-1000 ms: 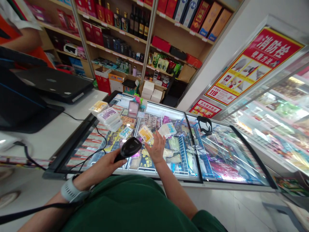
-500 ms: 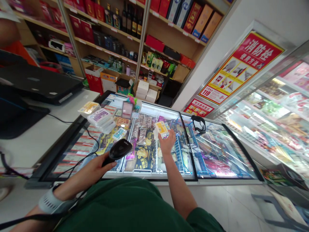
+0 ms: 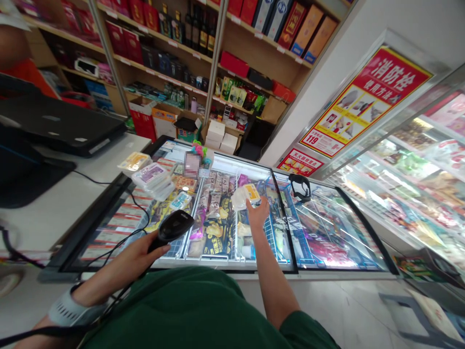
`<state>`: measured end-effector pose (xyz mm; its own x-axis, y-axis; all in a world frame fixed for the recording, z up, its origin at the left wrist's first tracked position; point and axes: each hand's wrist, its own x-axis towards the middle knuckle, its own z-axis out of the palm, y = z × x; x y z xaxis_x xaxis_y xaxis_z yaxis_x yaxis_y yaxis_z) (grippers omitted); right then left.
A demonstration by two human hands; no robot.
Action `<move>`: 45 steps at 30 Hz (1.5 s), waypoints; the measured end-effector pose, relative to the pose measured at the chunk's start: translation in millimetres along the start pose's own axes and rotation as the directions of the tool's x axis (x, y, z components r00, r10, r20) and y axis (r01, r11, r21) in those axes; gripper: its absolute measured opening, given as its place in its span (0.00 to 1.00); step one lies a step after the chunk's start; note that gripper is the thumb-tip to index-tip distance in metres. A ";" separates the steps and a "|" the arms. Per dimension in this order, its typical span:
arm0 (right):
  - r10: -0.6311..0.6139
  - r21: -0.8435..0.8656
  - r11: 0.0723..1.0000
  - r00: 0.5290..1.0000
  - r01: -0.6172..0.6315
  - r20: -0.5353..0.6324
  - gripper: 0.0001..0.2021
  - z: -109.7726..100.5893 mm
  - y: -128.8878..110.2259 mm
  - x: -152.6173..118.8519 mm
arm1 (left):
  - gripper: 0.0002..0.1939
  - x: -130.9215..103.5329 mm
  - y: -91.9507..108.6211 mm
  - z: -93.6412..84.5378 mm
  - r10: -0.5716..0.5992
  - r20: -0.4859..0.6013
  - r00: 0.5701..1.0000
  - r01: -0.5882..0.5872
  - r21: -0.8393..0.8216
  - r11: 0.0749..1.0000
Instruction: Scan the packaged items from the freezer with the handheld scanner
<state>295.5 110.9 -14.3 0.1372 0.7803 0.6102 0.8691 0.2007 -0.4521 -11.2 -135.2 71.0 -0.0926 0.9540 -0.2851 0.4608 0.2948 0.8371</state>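
The right hand's (image 3: 259, 211) fingers grasp the near edge of a yellow-labelled box (image 3: 252, 192), which overlaps a clear box (image 3: 239, 199) over the freezer (image 3: 337, 272); an edge-only grip might let it slip, or shove its neighbour across the smooth glass. The left hand's (image 3: 141, 253) fingers are wrapped around a scanner (image 3: 176, 225). Swung left, it could knock the purple-labelled stack (image 3: 154, 180), whose uneven layers might slide, or catch the loose cord (image 3: 148, 215).
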 end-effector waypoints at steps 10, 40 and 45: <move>-0.398 0.139 0.915 0.903 0.378 0.162 0.19 -10.3 -45.3 -31.1 | 0.30 -11.0 -9.4 -5.8 -0.034 -0.018 0.999 0.034 -0.007 0.999; -0.506 0.227 0.648 0.188 0.727 0.841 0.26 158.2 -175.6 -45.8 | 0.30 -64.1 -59.8 -19.7 -0.263 -0.279 0.923 0.214 -0.194 0.957; -0.377 0.113 0.783 0.322 0.612 0.869 0.33 144.9 -145.0 -54.3 | 0.30 -52.4 -51.6 -20.5 -0.224 -0.246 0.943 0.183 -0.179 0.967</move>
<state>93.2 125.2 -76.2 -0.6963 0.6898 -0.1983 0.7105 0.7017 -0.0538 -48.3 -199.3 52.4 -0.4072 0.8471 -0.3414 0.2707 0.4689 0.8407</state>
